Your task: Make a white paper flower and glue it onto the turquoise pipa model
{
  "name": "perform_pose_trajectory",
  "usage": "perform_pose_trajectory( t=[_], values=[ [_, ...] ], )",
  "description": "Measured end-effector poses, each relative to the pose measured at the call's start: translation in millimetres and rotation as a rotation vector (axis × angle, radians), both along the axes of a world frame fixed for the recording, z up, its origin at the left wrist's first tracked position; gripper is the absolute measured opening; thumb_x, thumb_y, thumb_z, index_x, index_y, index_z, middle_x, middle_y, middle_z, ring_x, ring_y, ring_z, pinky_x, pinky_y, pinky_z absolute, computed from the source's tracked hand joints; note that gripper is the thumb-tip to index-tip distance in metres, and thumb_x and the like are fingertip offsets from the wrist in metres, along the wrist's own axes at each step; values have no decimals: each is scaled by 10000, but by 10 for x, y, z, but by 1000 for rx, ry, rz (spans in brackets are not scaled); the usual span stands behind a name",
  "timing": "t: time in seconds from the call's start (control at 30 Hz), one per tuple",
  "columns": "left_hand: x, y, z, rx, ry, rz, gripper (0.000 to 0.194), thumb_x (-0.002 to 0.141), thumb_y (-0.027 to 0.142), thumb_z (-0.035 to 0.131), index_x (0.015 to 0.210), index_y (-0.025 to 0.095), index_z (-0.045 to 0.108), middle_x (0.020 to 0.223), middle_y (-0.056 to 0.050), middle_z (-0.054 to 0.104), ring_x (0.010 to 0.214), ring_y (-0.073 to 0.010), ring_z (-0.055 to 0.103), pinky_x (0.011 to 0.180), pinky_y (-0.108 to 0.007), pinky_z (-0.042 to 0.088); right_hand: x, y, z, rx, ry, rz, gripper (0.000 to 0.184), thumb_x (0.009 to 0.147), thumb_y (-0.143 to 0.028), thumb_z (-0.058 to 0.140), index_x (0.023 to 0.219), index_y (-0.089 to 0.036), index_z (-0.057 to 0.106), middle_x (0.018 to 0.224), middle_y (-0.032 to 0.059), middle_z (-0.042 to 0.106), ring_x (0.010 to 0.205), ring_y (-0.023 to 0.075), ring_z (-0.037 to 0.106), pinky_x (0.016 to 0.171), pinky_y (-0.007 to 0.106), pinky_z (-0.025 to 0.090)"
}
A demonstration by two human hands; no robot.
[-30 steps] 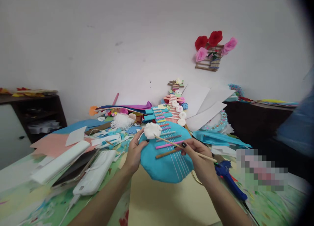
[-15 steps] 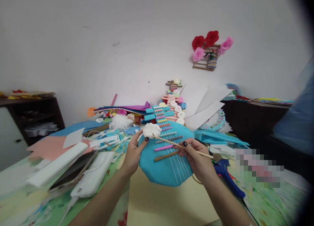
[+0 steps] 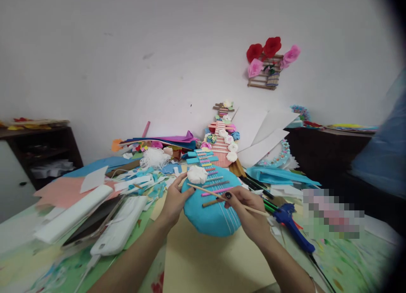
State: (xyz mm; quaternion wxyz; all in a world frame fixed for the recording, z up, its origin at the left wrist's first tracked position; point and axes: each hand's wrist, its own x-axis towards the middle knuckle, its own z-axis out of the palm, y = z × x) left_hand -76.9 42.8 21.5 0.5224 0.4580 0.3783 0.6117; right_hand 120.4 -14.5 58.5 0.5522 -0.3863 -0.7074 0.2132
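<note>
A blue handmade toy lute (image 3: 206, 219) with white strings and coloured sticks across them is held above the table, its neck pointing away from me. My left hand (image 3: 173, 204) grips its left edge, thumb on the front. By that thumb a white crumpled flower (image 3: 197, 174) sits on the upper left of the body. Between the fingers of my right hand (image 3: 249, 210) is a thin wooden stick (image 3: 209, 190). The stick slants across the lute, its tip just below the flower and apart from it.
A blue glue gun (image 3: 293, 227) lies at the right. On the left are a white power bank-like box (image 3: 119, 227), a dark phone-like slab (image 3: 93, 223) and paper scraps. Behind stands a pink decorated lute (image 3: 220, 147). Yellowish board (image 3: 215, 263) lies below my hands.
The stick's tip has come away from the white flower and moved down and left. The lute has tilted back and lowered slightly, uncovering the pink lute behind.
</note>
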Motion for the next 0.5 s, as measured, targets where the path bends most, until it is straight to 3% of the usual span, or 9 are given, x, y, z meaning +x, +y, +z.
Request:
perform_pose_trajectory(
  t=[0.13, 0.23, 0.37, 0.5],
  values=[
    [21, 1, -11, -30, -35, -13, 778, 586, 269, 784, 1287, 169, 462, 1000, -97, 706, 741, -221, 680, 619, -307, 552, 21, 68, -58, 3, -36, -67, 264, 866, -348, 525, 703, -179, 646, 621, 17, 658, 580, 140, 600, 539, 230, 424],
    [20, 4, -12, -28, -52, -3, 772, 571, 268, 787, 1271, 159, 479, 956, -88, 715, 661, -186, 666, 565, -269, 532, 40, 70, -61, 60, -108, -22, 232, 877, -321, 512, 744, -188, 648, 652, 15, 667, 588, 136, 604, 550, 232, 431],
    [23, -9, 2, -13, -47, 3, 745, 563, 255, 783, 1247, 150, 506, 924, -78, 719, 651, -181, 661, 548, -252, 516, 35, 56, -34, 265, -328, 40, 146, 887, -259, 517, 878, -211, 654, 792, 25, 694, 722, 145, 622, 660, 253, 460],
    [33, -13, 14, -36, -59, 14, 762, 556, 241, 777, 1260, 144, 501, 937, -88, 720, 690, -202, 672, 582, -271, 526, 18, 51, -24, 498, -485, 98, 142, 897, -171, 498, 962, -188, 624, 809, 37, 681, 763, 149, 579, 701, 265, 457]
  ],
)
